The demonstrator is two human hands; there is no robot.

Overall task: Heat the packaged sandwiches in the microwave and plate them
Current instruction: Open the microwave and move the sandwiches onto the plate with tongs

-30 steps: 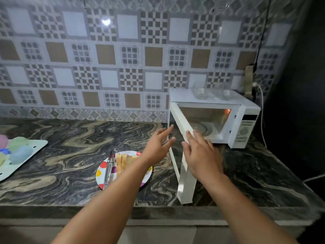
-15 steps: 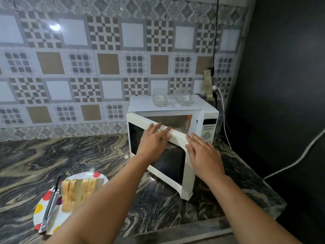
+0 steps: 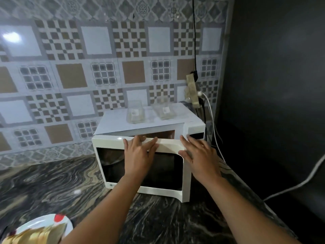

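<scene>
Both hands flat on the white microwave door (image 3: 140, 166)

Left hand (image 3: 139, 155) and right hand (image 3: 198, 155), fingers straight, press its top edge; the door stands slightly ajar near the marbled table's (image 3: 52, 187) back-right corner.

Nearly shut microwave door (image 3: 140, 171), only a narrow gap left along its top edge, and no way into the cavity past it. Pressed flat on the door's upper frame: left hand (image 3: 139, 155) and right hand (image 3: 200, 155), both forearms stretched across the counter in front. Bare marbled counter (image 3: 52, 187) left of the microwave (image 3: 140, 123), wide enough to pass. Blocked to the right by a dark wall (image 3: 274, 85), with cables (image 3: 213, 124) hanging in the slim space between. Two clear containers (image 3: 136, 114) standing on the microwave's top. Plate of sandwiches (image 3: 40, 233) at the near left corner.
</scene>
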